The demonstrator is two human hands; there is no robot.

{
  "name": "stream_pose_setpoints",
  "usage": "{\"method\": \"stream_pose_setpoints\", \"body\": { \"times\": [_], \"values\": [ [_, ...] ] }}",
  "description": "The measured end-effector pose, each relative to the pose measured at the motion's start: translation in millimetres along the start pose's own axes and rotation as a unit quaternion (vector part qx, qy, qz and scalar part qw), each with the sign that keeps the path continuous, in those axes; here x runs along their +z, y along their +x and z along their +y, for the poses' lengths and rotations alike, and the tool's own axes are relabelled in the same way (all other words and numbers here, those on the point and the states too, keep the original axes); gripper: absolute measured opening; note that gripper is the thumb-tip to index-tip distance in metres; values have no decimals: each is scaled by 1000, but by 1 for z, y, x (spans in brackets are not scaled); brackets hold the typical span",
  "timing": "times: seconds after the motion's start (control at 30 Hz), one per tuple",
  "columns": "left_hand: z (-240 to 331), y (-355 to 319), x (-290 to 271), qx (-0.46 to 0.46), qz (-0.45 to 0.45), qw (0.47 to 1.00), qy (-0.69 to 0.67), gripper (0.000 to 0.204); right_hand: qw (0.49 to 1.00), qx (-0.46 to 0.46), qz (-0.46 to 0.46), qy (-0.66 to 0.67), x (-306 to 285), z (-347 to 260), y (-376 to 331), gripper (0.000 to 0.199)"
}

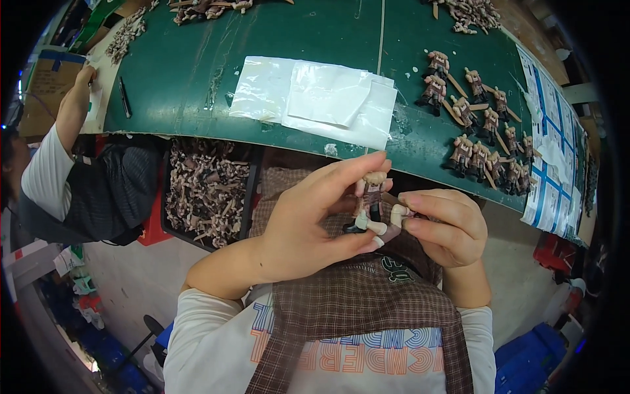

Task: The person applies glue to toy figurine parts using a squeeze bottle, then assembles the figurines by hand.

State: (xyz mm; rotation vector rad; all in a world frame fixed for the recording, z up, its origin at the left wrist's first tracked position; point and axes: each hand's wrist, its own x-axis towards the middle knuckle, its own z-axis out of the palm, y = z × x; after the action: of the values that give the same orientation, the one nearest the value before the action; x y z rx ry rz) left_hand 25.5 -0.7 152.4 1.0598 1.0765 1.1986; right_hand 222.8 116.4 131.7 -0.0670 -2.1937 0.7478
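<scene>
- The left hand (308,220) holds a small toy figure (371,200). Its fingers (357,167) pinch the toy at the head and at the feet.
- The right hand (446,226) is just beside the toy. Its fingers (426,200) pinch a small pale piece (398,214) that touches the toy's side.
- Past the fingers lies a green worktop (197,65) with clear plastic bags (321,98) on it.
- To the right of the fingers, more toy figures (479,131) lie in rows on the worktop.
- To the left of the fingers, a dark bin (207,190) is full of toy parts.
- Far left, another person's arm (69,111) reaches to the worktop.
</scene>
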Motion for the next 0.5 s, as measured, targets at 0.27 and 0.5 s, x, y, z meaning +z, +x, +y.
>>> {"method": "stream_pose_setpoints", "body": {
  "times": [0.27, 0.5],
  "values": [
    [-6, 0, 4, 33, 5, 995, 90, 85, 1000, 5, -10, 3, -2, 4, -4, 25],
    [-10, 3, 10, 54, 13, 992, 117, 87, 1000, 16, -3, -16, -5, 4, -7, 25]
  ]
}}
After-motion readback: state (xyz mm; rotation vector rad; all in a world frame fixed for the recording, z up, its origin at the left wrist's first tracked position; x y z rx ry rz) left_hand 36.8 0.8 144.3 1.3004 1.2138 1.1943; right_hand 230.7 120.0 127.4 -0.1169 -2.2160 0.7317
